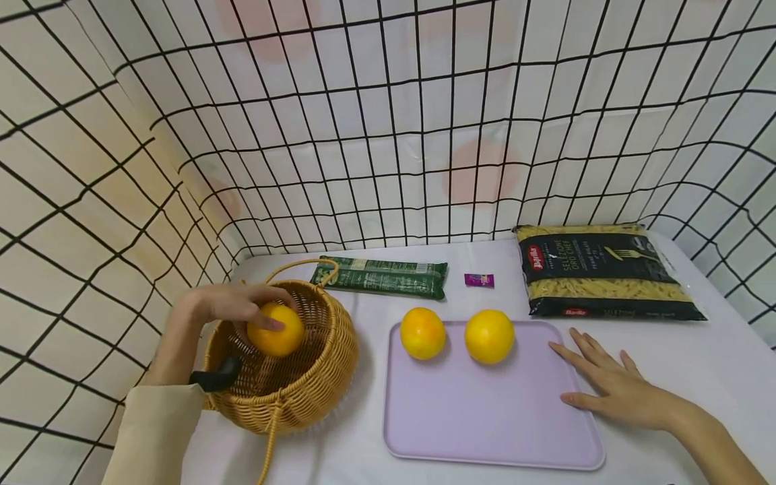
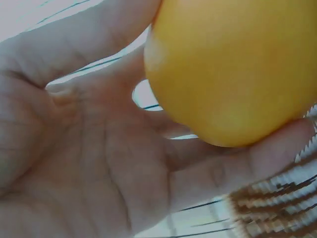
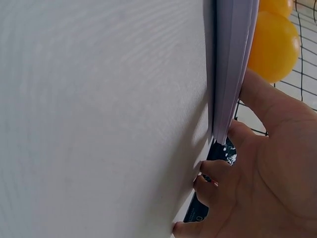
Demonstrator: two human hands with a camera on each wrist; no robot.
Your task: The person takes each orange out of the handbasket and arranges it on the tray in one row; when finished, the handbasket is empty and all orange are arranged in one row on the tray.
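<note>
Over the mouth of a wicker basket [image 1: 342, 350], my left hand [image 1: 233, 303] grips an orange [image 1: 277, 330], thumb and fingers curled around it. The left wrist view shows the same orange [image 2: 233, 69] up close against the fingers, with the basket's weave [image 2: 277, 203] below. My right hand [image 1: 624, 387] lies spread at the right edge of the lilac tray [image 1: 485, 417], thumb and index finger on its rim. In the right wrist view the fingers of the right hand [image 3: 272, 163] meet the tray edge [image 3: 230, 74]. Two more oranges, one left [image 1: 422, 333] and one right [image 1: 489, 336], sit along the tray's far side.
Behind the tray lie a green packet [image 1: 384, 277] and a small purple sachet [image 1: 479, 280]. A large bag of penne pasta [image 1: 606, 273] lies at the back right. Black wire grid [image 1: 418, 135] walls the table's back and sides. The basket's rope handle [image 1: 271, 438] hangs toward the front.
</note>
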